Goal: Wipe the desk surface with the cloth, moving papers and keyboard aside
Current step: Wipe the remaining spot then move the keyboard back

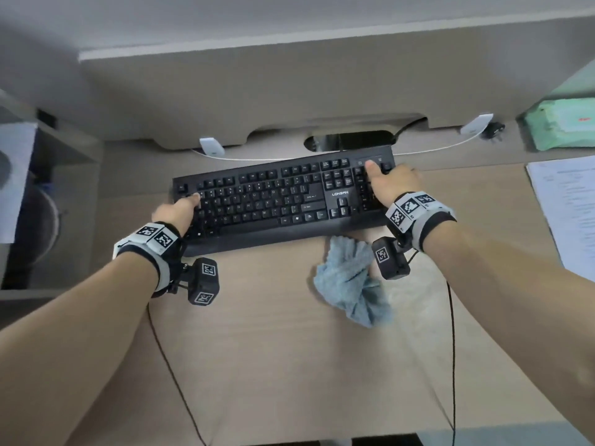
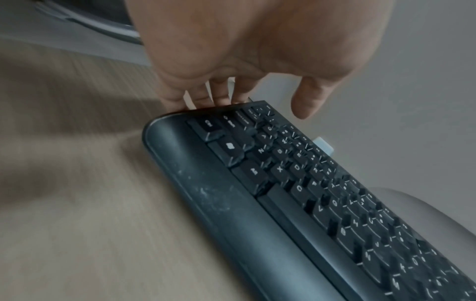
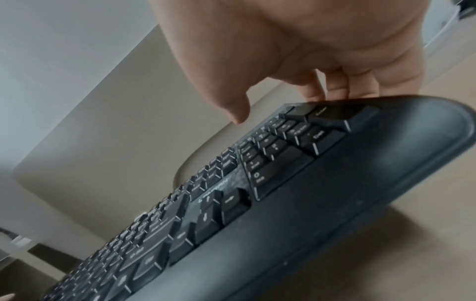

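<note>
Keyboard [image 1: 283, 201]: black plastic, full-size, long rectangle with rounded corners and an integral smooth wrist rest, dusty and scuffed at its left end; raised keycaps with white legends, "LONSAN" printed above the arrow keys. Lies on the desk [image 1: 273, 349] slightly askew, right end toward 1 o'clock, left end toward 9 o'clock, its black cable running to the oval cable cut-out behind.

Left hand [image 1: 178, 210]: clamped on the keyboard's left end, fingers [image 2: 219, 95] curled over the side edge, thumb above the keys.

Right hand [image 1: 392, 185]: clamped on the keyboard's right end, fingers [image 3: 337, 85] hooked behind the side edge, thumb over the number pad.

Cloth [image 1: 351, 281]: pale blue, soft napped fabric, crumpled in a loose heap. Lies on the desk at 5 o'clock from the keyboard's centre, its top edge touching the wrist rest, just beside the right wrist, held by neither hand.

Desk: flat laminate, light beige wood grain, matte.

Papers [image 1: 566, 207]: white printed sheets, flat stack at 3 o'clock on the desk's right edge, well apart from both hands.

Tissue pack [image 1: 560, 127]: soft green wrapper, at 2 o'clock on the rear ledge.
</note>
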{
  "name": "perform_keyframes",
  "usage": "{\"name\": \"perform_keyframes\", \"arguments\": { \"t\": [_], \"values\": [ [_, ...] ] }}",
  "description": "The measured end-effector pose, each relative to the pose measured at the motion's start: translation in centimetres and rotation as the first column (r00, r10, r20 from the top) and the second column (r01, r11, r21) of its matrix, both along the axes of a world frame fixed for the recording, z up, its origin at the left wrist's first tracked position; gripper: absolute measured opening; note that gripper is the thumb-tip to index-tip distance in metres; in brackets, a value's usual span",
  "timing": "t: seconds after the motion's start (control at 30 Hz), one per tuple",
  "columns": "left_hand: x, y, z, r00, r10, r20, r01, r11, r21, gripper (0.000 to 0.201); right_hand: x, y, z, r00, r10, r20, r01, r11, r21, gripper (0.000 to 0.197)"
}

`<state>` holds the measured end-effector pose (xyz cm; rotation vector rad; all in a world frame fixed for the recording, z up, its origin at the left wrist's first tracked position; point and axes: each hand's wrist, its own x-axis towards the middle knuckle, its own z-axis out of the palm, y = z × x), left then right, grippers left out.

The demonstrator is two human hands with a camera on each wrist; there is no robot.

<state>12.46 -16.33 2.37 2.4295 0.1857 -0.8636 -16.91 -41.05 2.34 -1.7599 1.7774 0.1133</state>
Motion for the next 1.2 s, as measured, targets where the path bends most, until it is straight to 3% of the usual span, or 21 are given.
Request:
{"name": "perform_keyframes", "arguments": {
  "t": [0.3,0.43,0.57,0.9,1.03,1.2],
  "values": [
    [8.6,3.6,-1.8,0.999,-0.032,0.010,0.033,0.999,-0.031,0.070,8.8,4.1,-1.3,0.998,0.051,-0.043,-0.049,0.998,0.033,0.082],
    [10.9,4.3,-2.8,0.999,-0.034,0.012,0.035,0.999,-0.037,0.081,10.6,5.1,-2.2,0.995,0.039,-0.090,-0.032,0.996,0.079,0.080],
    [11.3,4.1,-3.1,0.996,-0.066,0.052,0.068,0.997,-0.036,0.072,11.4,5.5,-2.7,0.995,0.020,-0.098,-0.013,0.997,0.076,0.078],
    [11.1,4.6,-4.2,0.985,-0.143,0.099,0.146,0.989,-0.028,0.067,11.0,5.9,-2.9,0.992,0.041,-0.121,-0.029,0.995,0.097,0.070],
    [9.9,5.1,-3.4,0.960,-0.217,0.177,0.209,0.976,0.060,0.053,9.3,6.6,-2.0,0.984,0.138,-0.113,-0.136,0.990,0.028,0.069],
    [6.6,5.5,-2.4,0.940,-0.235,0.247,0.212,0.970,0.116,0.072,5.5,8.8,0.0,0.927,0.328,-0.181,-0.325,0.945,0.045,0.070]
  ]
}}
